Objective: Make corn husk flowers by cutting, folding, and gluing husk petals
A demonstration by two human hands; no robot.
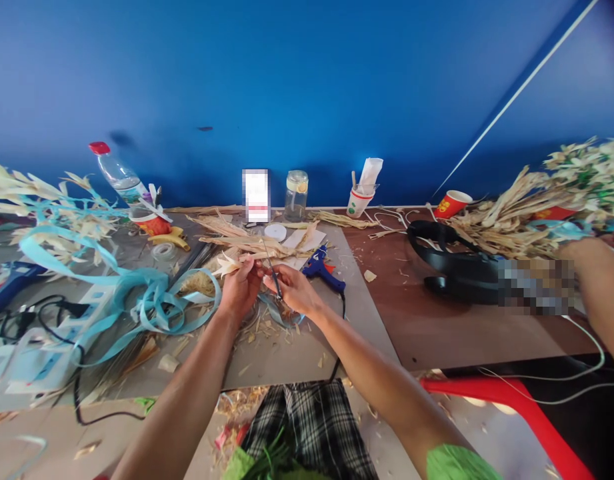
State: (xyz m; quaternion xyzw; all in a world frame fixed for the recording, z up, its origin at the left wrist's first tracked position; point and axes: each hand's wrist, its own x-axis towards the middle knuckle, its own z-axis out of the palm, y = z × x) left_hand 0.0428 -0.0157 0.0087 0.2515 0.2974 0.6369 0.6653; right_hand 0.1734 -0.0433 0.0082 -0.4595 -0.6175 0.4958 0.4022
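Above the grey, flat, scrap-strewn worktop (pixel 361 333), the right hand (pixel 294 288) grips a slim dark tool (pixel 273 276), probably metal scissors; the left hand (pixel 242 283) pinches a cream, pointed-petalled, husk-like flower (pixel 227 266). Trimming seems in hand; the next move calls for holding the flower steady.

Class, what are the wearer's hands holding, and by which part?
The left hand pinches a cream husk flower near its base; the right hand grips what look like scissors at the handle end.
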